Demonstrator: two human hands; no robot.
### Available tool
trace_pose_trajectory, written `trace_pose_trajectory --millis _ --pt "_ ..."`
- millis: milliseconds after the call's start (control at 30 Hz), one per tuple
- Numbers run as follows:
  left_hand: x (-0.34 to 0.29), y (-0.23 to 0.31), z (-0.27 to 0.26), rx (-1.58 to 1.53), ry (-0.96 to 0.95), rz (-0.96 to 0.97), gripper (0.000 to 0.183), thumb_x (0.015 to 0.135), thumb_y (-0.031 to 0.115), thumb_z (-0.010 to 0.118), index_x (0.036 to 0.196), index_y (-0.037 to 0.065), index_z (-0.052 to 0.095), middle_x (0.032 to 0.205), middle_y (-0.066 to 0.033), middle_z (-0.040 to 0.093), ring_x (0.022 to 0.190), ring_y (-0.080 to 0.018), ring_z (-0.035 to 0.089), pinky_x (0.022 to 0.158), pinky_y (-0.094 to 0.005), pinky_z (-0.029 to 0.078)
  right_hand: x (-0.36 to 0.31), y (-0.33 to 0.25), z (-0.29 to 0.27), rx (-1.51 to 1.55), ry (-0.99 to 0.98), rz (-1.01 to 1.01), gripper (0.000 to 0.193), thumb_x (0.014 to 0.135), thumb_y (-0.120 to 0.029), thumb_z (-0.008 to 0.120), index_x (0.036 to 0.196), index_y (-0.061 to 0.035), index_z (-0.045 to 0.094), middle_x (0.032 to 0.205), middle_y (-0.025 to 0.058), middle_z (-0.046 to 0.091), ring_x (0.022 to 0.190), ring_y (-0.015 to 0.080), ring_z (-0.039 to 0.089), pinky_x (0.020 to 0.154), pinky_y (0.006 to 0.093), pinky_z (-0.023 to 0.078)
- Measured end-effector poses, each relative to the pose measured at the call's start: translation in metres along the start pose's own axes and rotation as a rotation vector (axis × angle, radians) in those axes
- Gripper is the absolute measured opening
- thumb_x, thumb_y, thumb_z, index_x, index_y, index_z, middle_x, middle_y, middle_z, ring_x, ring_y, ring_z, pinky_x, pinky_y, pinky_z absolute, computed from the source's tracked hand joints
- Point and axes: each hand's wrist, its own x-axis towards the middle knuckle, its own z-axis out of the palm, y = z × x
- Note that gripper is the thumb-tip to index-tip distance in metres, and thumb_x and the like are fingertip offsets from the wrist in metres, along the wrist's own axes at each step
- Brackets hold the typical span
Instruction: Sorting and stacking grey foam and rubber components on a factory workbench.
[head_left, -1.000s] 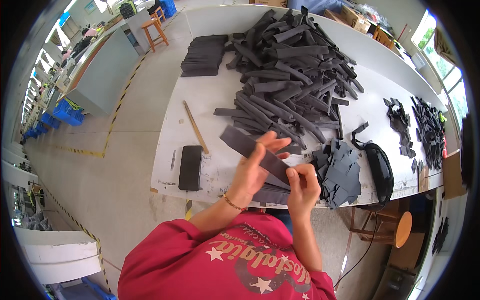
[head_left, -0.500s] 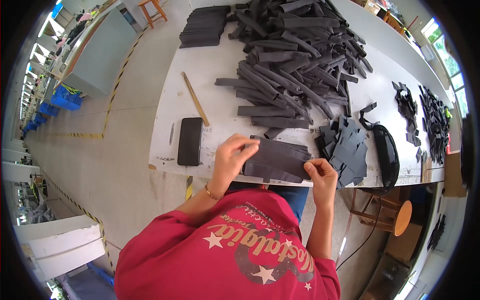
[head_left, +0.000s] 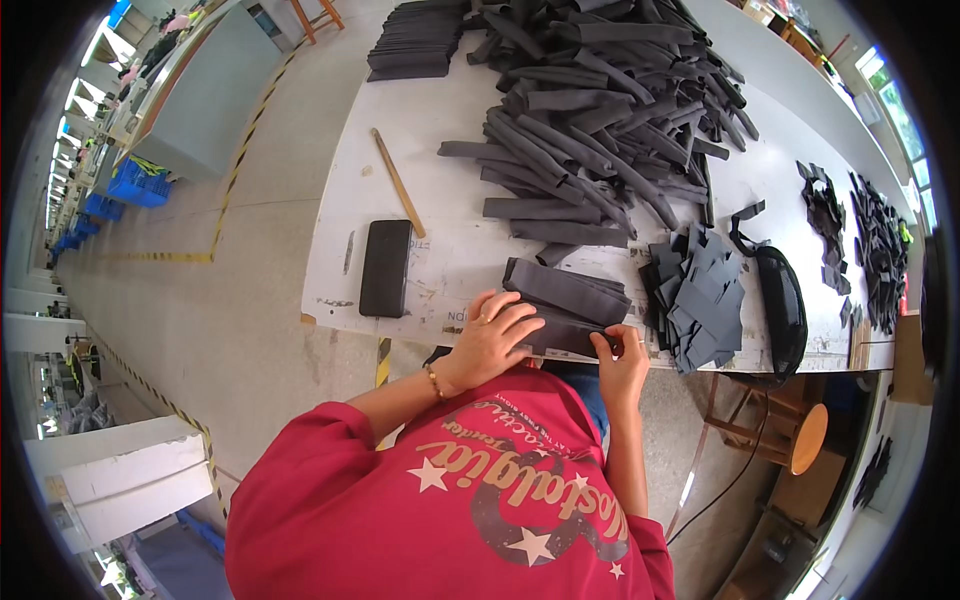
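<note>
A dark grey fabric strip [head_left: 565,333] lies at the table's front edge, under both my hands. My left hand [head_left: 490,340] rests on its left end, palm down with the fingers spread. At the strip's right end, my right hand [head_left: 622,362] is closed in a pinch on the fabric. Just beyond lies a small stack of similar strips [head_left: 570,290], apart from my fingers. Part of the strip's left end is hidden by my left hand.
A large heap of dark fabric strips [head_left: 590,130] covers the table's far middle, beside a neat stack [head_left: 415,40]. Left are a black phone [head_left: 386,270] and a wooden stick [head_left: 398,182]. Right are flat dark pieces [head_left: 697,300], a black mesh pouch [head_left: 782,310] and a stool [head_left: 808,438].
My left hand has gone from a raised pinch to lying spread on a strip. Both hands have come nearer to me, and the stack of strips now shows beyond them.
</note>
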Motion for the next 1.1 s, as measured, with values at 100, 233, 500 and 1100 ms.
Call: trace_pose_trajectory --millis 100,233,500,1100 --pt "0.005 -0.015 0.009 0.006 -0.003 0.023 0.049 0.067 0.014 0.076 0.114 0.016 0.065 0.119 0.0002 0.058 0.121 -0.0237 0.047 0.106 -0.0446 0.031 0.002 0.002 0.001 -0.058 0.030 -0.070 0.026 0.077 -0.009 0.076 0.098 -0.0044 0.061 0.094 0.0118 0.059 0.079 0.0271 0.056 0.072 0.0379 0.047" --pt "0.015 -0.012 0.000 -0.005 -0.044 -0.016 0.046 0.069 0.013 0.076 0.114 0.016 0.066 0.119 0.0012 0.060 0.118 -0.0230 0.048 0.104 -0.0432 0.032 0.004 -0.001 0.003 -0.269 0.155 -0.338 0.040 0.078 -0.011 0.075 0.115 -0.0072 0.060 0.115 0.0103 0.057 0.105 0.0295 0.054 0.090 0.0430 0.044" --pt "0.050 0.001 -0.008 0.028 0.023 0.064 0.033 0.085 0.012 0.066 0.118 0.009 0.064 0.131 -0.0055 0.055 0.132 -0.0286 0.042 0.110 -0.0458 0.033 0.024 -0.006 0.031 -0.580 -0.222 -0.478 0.067 0.090 -0.042 0.058 0.148 -0.0149 0.038 0.157 0.0106 0.027 0.146 0.0321 0.022 0.116 0.0566 0.012" --pt "0.041 -0.017 0.026 0.155 0.042 -0.048 0.034 0.089 0.010 0.061 0.123 0.009 0.061 0.139 -0.0051 0.051 0.136 -0.0261 0.040 0.112 -0.0453 0.032 0.046 -0.010 0.001 -0.435 -0.144 -0.550 0.059 0.093 -0.041 0.057 0.143 -0.0140 0.045 0.154 0.0103 0.032 0.145 0.0337 0.023 0.115 0.0567 0.015"
